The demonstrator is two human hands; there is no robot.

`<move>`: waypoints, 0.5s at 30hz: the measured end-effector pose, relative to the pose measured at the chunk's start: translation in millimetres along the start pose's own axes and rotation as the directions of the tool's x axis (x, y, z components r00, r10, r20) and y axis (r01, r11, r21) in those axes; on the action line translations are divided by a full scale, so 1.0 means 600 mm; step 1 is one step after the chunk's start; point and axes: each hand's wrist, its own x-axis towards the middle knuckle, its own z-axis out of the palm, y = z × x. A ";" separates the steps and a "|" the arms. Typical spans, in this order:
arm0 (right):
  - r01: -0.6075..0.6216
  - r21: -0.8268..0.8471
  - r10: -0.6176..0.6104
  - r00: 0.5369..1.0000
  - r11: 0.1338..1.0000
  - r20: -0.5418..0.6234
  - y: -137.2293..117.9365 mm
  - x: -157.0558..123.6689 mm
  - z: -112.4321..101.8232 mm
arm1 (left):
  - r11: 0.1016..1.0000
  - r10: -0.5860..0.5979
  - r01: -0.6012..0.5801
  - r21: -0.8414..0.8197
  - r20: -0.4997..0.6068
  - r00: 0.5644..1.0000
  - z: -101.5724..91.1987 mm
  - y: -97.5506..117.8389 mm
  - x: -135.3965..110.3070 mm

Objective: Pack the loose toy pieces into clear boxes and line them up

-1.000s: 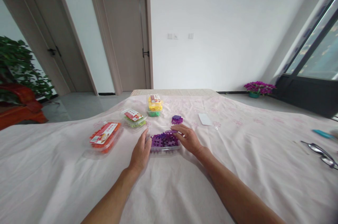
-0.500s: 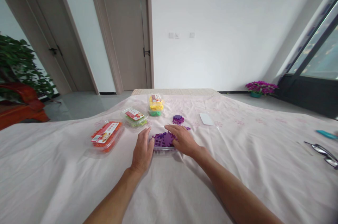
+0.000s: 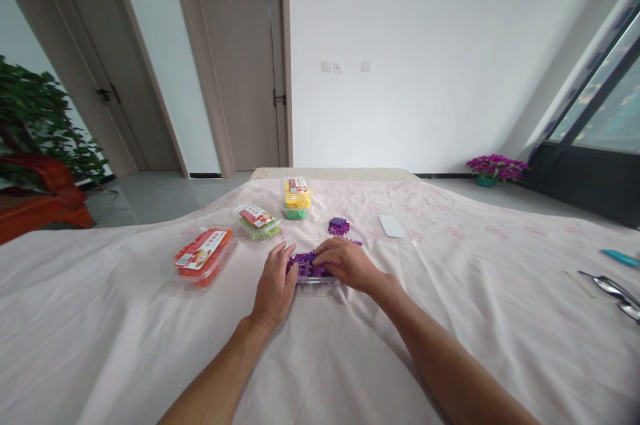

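A clear plastic tray of purple building pieces [image 3: 311,269] lies on the pink sheet in front of me. My left hand [image 3: 275,283] rests against the tray's left side, fingers curled round its edge. My right hand [image 3: 347,263] lies over the tray's right part with fingers bent down into the purple pieces; what they pinch is hidden. A small cluster of loose purple pieces [image 3: 339,226] sits just beyond the tray.
Three more clear boxes stand to the left and behind: orange pieces [image 3: 203,256], green pieces [image 3: 256,222], yellow pieces [image 3: 295,197]. A white card [image 3: 391,226] lies right of the purple cluster. Glasses [image 3: 613,291] and a teal pen [image 3: 620,256] lie far right.
My right hand slid left over the tray and its fingers curled into the purple pieces. My left hand closed in on the tray's left edge.
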 end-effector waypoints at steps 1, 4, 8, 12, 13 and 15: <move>-0.002 0.017 0.002 1.000 1.000 -0.013 0.001 0.000 -0.001 | 1.000 0.000 0.000 -0.003 -0.003 1.000 0.000 0.000 0.000; -0.030 0.091 0.039 0.994 0.995 -0.104 0.001 0.000 0.002 | 1.000 -0.003 0.002 -0.022 -0.020 1.000 0.002 -0.002 0.000; -0.116 0.096 0.135 0.965 0.989 -0.225 -0.005 0.006 0.026 | 1.000 -0.010 0.009 -0.025 -0.056 0.998 0.002 -0.003 0.000; -0.151 -0.009 0.149 0.982 0.989 -0.117 -0.002 0.009 0.046 | 0.997 0.060 -0.054 0.057 -0.100 0.993 -0.004 0.004 0.000; -0.159 -0.027 0.155 0.982 0.987 -0.111 0.001 0.008 0.046 | 0.994 0.084 -0.077 0.079 -0.092 0.992 -0.005 0.007 0.000; -0.184 -0.049 0.177 0.977 0.982 -0.121 0.008 0.006 0.042 | 0.986 0.133 -0.126 0.112 -0.052 0.990 -0.009 0.013 0.000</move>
